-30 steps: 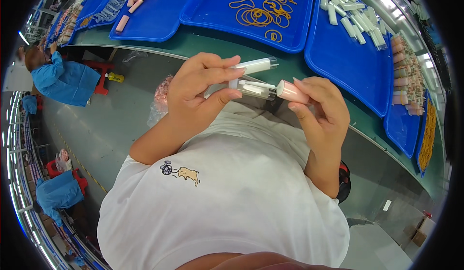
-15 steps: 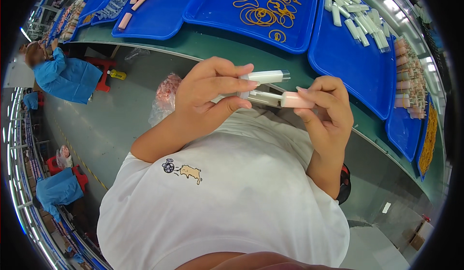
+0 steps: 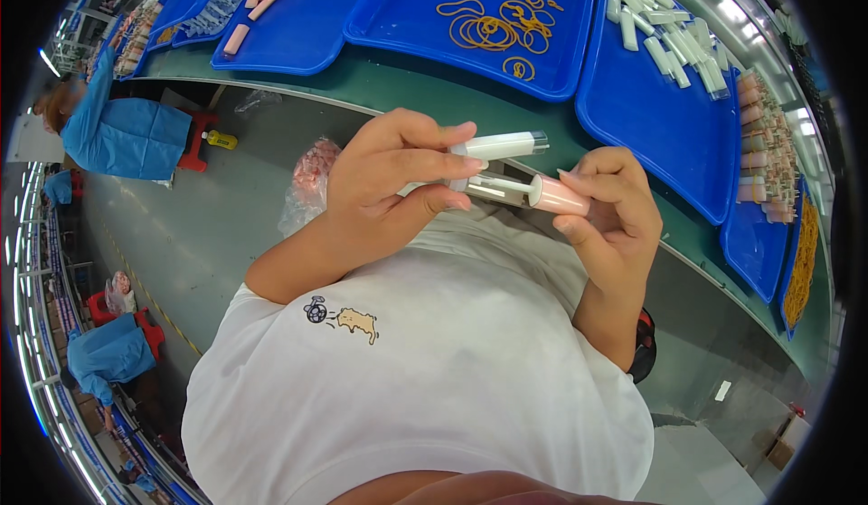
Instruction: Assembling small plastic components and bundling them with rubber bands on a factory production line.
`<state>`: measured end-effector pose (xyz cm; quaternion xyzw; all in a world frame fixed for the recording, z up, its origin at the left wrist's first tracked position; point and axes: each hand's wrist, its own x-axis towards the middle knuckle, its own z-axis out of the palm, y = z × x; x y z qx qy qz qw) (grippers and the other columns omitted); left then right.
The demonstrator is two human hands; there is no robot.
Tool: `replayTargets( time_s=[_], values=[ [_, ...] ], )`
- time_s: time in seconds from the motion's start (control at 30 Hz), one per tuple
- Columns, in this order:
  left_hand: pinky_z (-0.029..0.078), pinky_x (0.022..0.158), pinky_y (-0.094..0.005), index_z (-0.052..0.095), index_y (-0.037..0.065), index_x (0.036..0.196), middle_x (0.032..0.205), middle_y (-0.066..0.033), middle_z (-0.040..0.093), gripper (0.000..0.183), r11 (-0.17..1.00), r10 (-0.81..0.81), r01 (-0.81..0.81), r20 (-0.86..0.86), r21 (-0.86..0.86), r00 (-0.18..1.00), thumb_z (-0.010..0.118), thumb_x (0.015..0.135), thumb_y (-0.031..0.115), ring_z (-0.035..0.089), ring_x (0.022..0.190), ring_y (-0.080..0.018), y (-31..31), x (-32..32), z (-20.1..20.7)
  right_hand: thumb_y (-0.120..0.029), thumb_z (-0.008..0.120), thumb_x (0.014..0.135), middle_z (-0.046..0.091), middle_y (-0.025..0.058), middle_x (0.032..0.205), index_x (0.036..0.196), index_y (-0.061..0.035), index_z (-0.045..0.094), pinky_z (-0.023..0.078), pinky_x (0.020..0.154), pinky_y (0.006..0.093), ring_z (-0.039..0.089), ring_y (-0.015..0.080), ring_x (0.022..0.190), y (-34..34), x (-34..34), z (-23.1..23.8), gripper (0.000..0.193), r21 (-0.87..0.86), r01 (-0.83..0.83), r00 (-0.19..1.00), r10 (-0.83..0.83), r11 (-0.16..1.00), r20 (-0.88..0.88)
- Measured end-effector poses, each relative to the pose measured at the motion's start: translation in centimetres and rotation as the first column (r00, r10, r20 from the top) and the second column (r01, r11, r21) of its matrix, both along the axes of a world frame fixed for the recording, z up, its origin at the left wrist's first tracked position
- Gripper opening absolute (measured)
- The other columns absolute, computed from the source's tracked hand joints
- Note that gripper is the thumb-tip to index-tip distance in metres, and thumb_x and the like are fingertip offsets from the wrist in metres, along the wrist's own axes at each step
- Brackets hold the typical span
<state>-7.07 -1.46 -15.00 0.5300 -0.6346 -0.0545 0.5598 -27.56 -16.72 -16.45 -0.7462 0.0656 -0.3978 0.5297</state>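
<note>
In front of my chest, my left hand (image 3: 393,166) pinches a slim white tube with a clear end (image 3: 502,146) between its fingers. Below that, a clear tube (image 3: 499,190) with a pale stem in or along it runs from the same fingers toward the right. My right hand (image 3: 615,193) grips a pale pink cylindrical cap (image 3: 561,196) between thumb and fingers. The cap is tilted, its round end facing the left hand, close to the clear tube's tip. Whether they touch I cannot tell. My fingers hide the tubes' left ends.
Blue trays stand on the green table (image 3: 533,112): one with rubber bands (image 3: 493,30), one with white tubes (image 3: 678,39), one with pink pieces (image 3: 237,39). Pink-capped pieces (image 3: 768,148) stand stacked at right. A bag of pink pieces (image 3: 312,175) is at left. Co-workers in blue (image 3: 127,139) sit beyond.
The pink cap has turned in my right hand, so its round end now shows. The stem that reached into it no longer shows there. My left hand has barely moved.
</note>
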Motion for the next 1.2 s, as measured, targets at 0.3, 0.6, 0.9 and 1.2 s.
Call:
replayTargets(
  time_s=[0.3, 0.6, 0.9, 1.2],
  values=[
    [0.047, 0.067, -0.0278, 0.072, 0.008, 0.104, 0.110, -0.0106, 0.065, 0.036, 0.996, -0.032, 0.041, 0.105, -0.083, 0.994, 0.082, 0.069, 0.009, 0.057, 0.083, -0.0191, -0.3, 0.0, -0.3, 0.002, 0.078, 0.068, 0.055, 0.0089, 0.099, 0.101, -0.0018, 0.070, 0.040, 0.072, 0.0263, 0.052, 0.0161, 0.087, -0.1, -0.1, -0.5, 0.034, 0.041, -0.003, 0.999, 0.001, 0.999, 0.048],
    [0.047, 0.067, -0.0279, 0.072, 0.007, 0.104, 0.112, -0.0106, 0.065, 0.036, 0.995, -0.027, 0.037, 0.103, -0.093, 0.994, 0.082, 0.069, 0.010, 0.057, 0.084, -0.0195, -0.1, -0.1, -0.2, -0.003, 0.080, 0.068, 0.055, 0.0092, 0.098, 0.101, -0.0007, 0.071, 0.039, 0.071, 0.0266, 0.051, 0.0166, 0.085, -0.4, -0.2, -0.6, 0.035, -0.020, -0.005, 0.998, 0.006, 1.000, 0.055],
    [0.048, 0.068, -0.0281, 0.072, 0.007, 0.104, 0.113, -0.0108, 0.064, 0.038, 0.994, -0.054, 0.063, 0.100, -0.088, 0.994, 0.082, 0.068, 0.008, 0.058, 0.083, -0.0191, -0.5, -0.5, -0.8, -0.008, 0.081, 0.069, 0.054, 0.0092, 0.099, 0.101, -0.0013, 0.072, 0.039, 0.066, 0.0263, 0.051, 0.0168, 0.082, -0.1, -0.2, -0.1, 0.033, -0.055, -0.020, 1.000, 0.021, 0.998, 0.014],
    [0.049, 0.071, -0.0289, 0.072, 0.006, 0.104, 0.111, -0.0115, 0.065, 0.037, 0.993, -0.112, 0.114, -0.080, 0.017, 0.990, 0.083, 0.069, 0.007, 0.059, 0.087, -0.0203, -0.8, -1.1, -1.3, -0.010, 0.080, 0.069, 0.056, 0.0140, 0.113, 0.100, -0.0073, 0.074, 0.042, 0.071, 0.0295, 0.053, 0.0226, 0.098, 1.2, 1.3, 0.5, 0.032, -0.348, 0.147, 0.988, -0.157, 0.926, 0.001]
  ],
)
